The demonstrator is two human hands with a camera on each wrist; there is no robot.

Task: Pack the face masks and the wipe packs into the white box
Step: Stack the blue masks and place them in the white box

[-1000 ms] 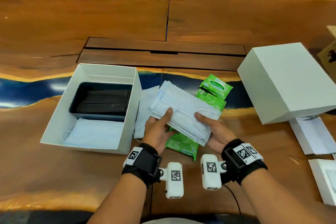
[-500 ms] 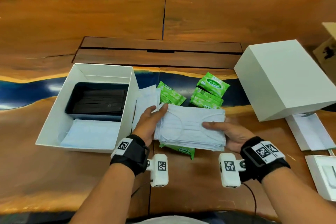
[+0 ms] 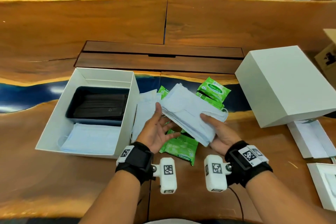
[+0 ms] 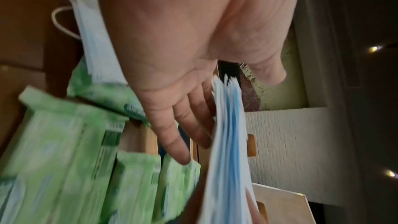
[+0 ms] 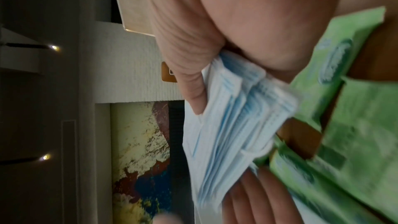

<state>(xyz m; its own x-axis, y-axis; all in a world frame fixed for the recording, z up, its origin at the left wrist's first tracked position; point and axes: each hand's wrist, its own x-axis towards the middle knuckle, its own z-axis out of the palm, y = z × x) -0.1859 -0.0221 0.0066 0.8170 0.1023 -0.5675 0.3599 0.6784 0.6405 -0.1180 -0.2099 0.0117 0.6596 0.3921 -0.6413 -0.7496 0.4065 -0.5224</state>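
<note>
We hold a stack of pale blue face masks [image 3: 189, 112] up off the bench [image 3: 72, 23], tilted, just right of the white box [image 3: 54, 127]. Our right hand [image 3: 221, 132] grasps the near right end of the stack, thumb on top and fingers curled under it; the right wrist view shows the layered edges pinched between thumb and fingers [image 5: 191, 94]. Our left hand [image 3: 156, 131] is released, palm up with straight fingers, its fingertips touching the left edge of the stack; in the left wrist view the straight fingers [image 4: 170, 135] lie alongside the mask edges.

The white box stands uncovered on the bench at our left. Inside it a dark tray of black masks [image 3: 99, 104] fills the far part, and a blue mask [image 3: 91, 137] lies flat in the near part. More blue masks [image 3: 145, 107] lie on the bench against the box's right wall.

Green wipe packs sit on the bench under and around the stack: 1 near pack [image 3: 179, 146] below our hands, a far pair [image 3: 212, 92] stacked to the right, and 1 partly hidden pack [image 3: 163, 91] behind the stack. The box lid [image 3: 283, 85] rests well to the right
</note>
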